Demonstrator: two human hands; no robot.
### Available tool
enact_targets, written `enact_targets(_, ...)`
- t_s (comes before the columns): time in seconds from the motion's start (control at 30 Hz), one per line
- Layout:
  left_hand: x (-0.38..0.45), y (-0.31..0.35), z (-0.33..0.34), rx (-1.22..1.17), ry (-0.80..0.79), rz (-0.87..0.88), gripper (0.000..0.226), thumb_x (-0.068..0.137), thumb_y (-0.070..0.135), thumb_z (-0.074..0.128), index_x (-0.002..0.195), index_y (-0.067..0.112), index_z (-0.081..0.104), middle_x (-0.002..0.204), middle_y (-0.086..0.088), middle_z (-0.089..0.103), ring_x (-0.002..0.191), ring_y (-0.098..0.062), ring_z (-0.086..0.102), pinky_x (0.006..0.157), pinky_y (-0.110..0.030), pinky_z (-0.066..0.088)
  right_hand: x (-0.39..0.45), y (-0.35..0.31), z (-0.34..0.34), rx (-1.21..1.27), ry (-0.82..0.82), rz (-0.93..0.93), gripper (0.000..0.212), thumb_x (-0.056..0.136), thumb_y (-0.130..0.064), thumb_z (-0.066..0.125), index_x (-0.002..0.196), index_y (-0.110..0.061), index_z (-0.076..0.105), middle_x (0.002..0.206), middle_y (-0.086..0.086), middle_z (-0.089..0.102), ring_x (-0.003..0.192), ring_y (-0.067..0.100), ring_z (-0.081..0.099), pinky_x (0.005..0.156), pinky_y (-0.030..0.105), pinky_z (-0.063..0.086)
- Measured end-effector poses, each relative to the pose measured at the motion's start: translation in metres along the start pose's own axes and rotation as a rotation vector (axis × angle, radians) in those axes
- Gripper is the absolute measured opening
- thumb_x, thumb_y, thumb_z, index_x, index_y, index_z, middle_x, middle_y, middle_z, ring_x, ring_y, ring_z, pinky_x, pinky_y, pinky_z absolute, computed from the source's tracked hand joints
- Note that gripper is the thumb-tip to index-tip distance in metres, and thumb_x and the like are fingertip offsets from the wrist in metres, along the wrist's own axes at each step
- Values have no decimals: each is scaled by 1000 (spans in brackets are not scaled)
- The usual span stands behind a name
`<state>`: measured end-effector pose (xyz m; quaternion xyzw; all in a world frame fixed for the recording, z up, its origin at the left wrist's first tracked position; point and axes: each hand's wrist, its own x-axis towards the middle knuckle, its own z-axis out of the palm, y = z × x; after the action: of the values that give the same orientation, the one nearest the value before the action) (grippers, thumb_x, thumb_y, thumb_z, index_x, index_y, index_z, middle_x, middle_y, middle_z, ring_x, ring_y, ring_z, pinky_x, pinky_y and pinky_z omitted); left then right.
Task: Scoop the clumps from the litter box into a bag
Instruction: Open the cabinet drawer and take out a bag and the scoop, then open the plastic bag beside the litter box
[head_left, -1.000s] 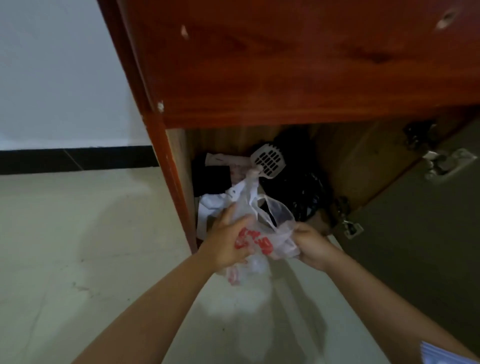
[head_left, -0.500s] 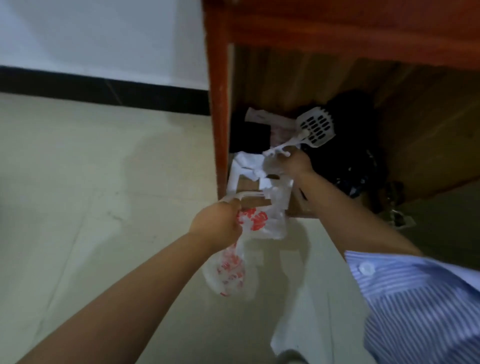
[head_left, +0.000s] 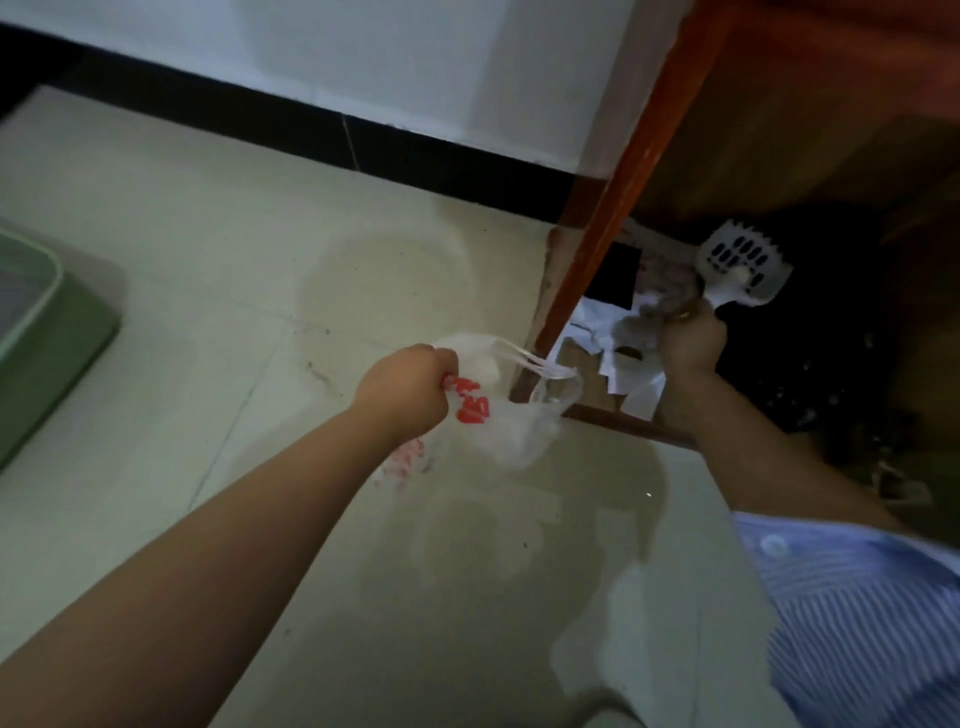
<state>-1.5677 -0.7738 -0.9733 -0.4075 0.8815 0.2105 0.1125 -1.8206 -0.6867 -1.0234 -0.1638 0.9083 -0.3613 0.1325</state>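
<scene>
My left hand is closed on a thin clear plastic bag with red print, which hangs crumpled just above the floor in front of the cupboard. My right hand reaches into the cupboard and grips the handle of a white slotted litter scoop, whose head points up and to the right. The green litter box sits on the floor at the far left edge, only its corner in view; its contents are hidden.
A red-brown wooden cupboard stands open at the upper right. Inside lie white paper scraps and a black bag. Pale tiled floor stretches between the cupboard and the litter box, and a white wall with a black skirting runs behind.
My right hand let go of the bag, reached into the cupboard and took hold of the scoop's handle. The view swung left, bringing the litter box into sight.
</scene>
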Motion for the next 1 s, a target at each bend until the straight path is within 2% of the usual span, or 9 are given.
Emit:
enact_targets(0.07, -2, -6, -5, 31, 2, 23, 24, 88, 1, 44, 106, 3, 61, 109, -17, 59, 103, -33, 55, 78, -32, 42, -48, 3, -18, -79, -7, -76, 19, 91, 3, 40, 104, 9, 53, 96, 27, 54, 88, 37, 53, 72, 36, 42)
enact_targets(0.13, -6, -12, -10, 80, -10, 67, 20, 87, 2, 48, 104, 1, 60, 111, -19, 58, 105, -33, 55, 81, -32, 43, -97, 18, -29, -99, -119, -139, 30, 89, 3, 45, 118, 7, 45, 97, 19, 47, 84, 35, 52, 68, 34, 39)
enact_targets(0.33, -35, -57, -14, 258, -41, 248, 27, 90, 9, 43, 109, 0, 59, 116, -18, 57, 111, -32, 53, 88, -32, 42, -231, 44, -45, -119, -365, 63, 52, 85, 1, 56, 132, -3, 34, 96, 7, 47, 71, 19, 49, 49, 21, 37)
enact_targets(0.47, -67, -107, -17, 252, -69, 266, 28, 92, 25, 45, 100, 4, 61, 109, -15, 61, 106, -31, 55, 78, -29, 39, -291, 33, -26, -241, -573, 61, 51, 83, -2, 58, 130, -7, 40, 101, 8, 51, 79, 20, 51, 38, 8, 41)
enact_targets(0.57, -92, -155, -22, 185, -82, 213, 33, 93, 31, 44, 94, 2, 61, 105, -16, 62, 102, -31, 55, 77, -28, 39, -304, -13, 3, -290, -675, -50, 47, 83, -3, 58, 128, -10, 46, 105, 10, 55, 75, 16, 52, 40, 7, 43)
enact_targets(0.7, -126, -231, -35, 77, -116, 71, 35, 94, 30, 46, 83, 0, 63, 92, -16, 62, 89, -31, 53, 68, -27, 34, -307, -89, 64, -372, -819, -251, 41, 83, -13, 65, 122, -13, 53, 107, 12, 58, 83, 21, 55, 68, 31, 52)
enact_targets(0.8, -161, -296, -40, -2, -124, -35, 47, 91, 25, 53, 49, 10, 38, 54, -7, 39, 62, -26, 39, 52, -29, 23, -323, -145, 112, -480, -990, -378, 44, 84, -15, 65, 125, -16, 51, 90, -1, 53, 76, 18, 53, 48, 13, 45)
enact_targets(0.87, -190, -340, -43, -34, -97, -117, 52, 89, 23, 55, 47, 12, 27, 51, -6, 28, 53, -22, 32, 51, -30, 21, -341, -179, 142, -538, -1079, -480, 42, 84, -10, 63, 124, -14, 52, 77, -8, 48, 70, 16, 51, 47, 13, 42)
enact_targets(1.0, -257, -420, -54, 24, -117, -243, 44, 88, 28, 55, 51, 13, 38, 56, -4, 41, 68, -26, 45, 51, -26, 27, -387, -247, 197, -629, -1219, -701, 41, 82, -3, 63, 121, -10, 55, 73, -5, 49, 74, 18, 50, 52, 10, 37)
